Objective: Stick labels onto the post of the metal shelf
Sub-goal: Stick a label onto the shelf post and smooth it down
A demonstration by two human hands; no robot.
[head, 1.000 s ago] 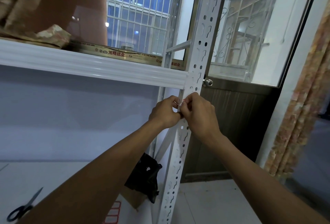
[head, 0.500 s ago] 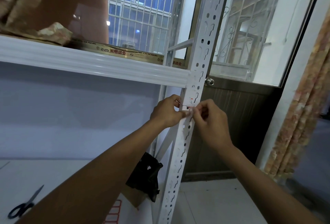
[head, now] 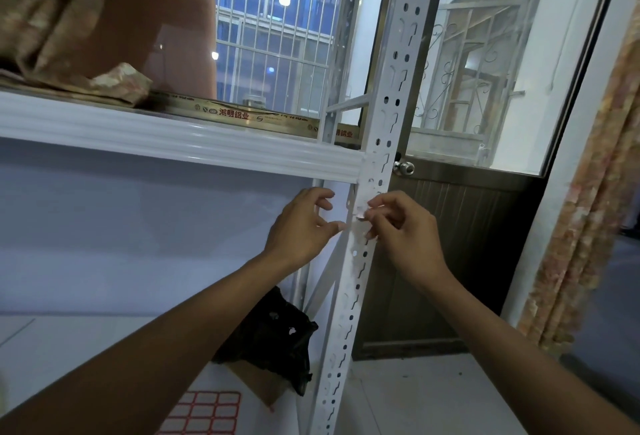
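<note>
The white perforated post point(head: 382, 129) of the metal shelf runs from the top of the view down to the floor. Just below the shelf beam point(head: 173, 138), a small white label point(head: 360, 213) with a red edge lies against the post. My right hand point(head: 405, 232) pinches this label at the post with thumb and forefinger. My left hand point(head: 303, 223) hovers just left of the post with its fingers apart and nothing in them. A sheet of red-framed labels point(head: 204, 414) lies on the lower shelf.
A black plastic bag point(head: 273, 334) and brown cardboard sit on the lower shelf beside the post. Folded fabric point(head: 117, 83) and a flat printed box point(head: 235, 112) rest on the upper shelf. A dark door with a round knob point(head: 405, 168) stands behind the post.
My left hand has let go of the label and drawn back to the left with its fingers spread. My right hand keeps the label at the post.
</note>
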